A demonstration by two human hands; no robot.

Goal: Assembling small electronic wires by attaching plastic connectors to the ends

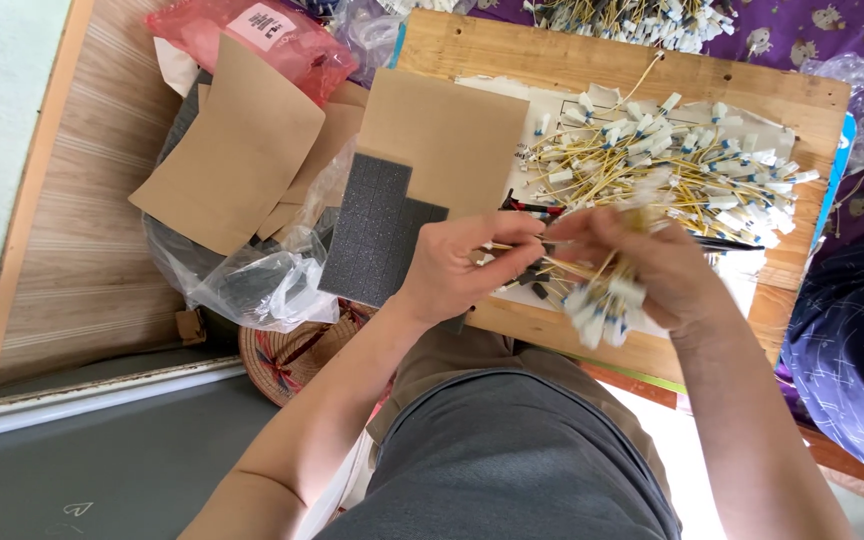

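Head view: right hand [667, 270] grips a wire bundle [602, 295], connectors hanging toward the body. Left hand [472, 265] pinches its wire ends, just left, above the board [572, 60].

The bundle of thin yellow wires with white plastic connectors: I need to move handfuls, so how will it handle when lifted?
The bundle of thin yellow wires with white plastic connectors in the right hand probably flops: its ends droop below the hand. It looks light. Loose ones on the wooden board lie tangled, so they may snag.
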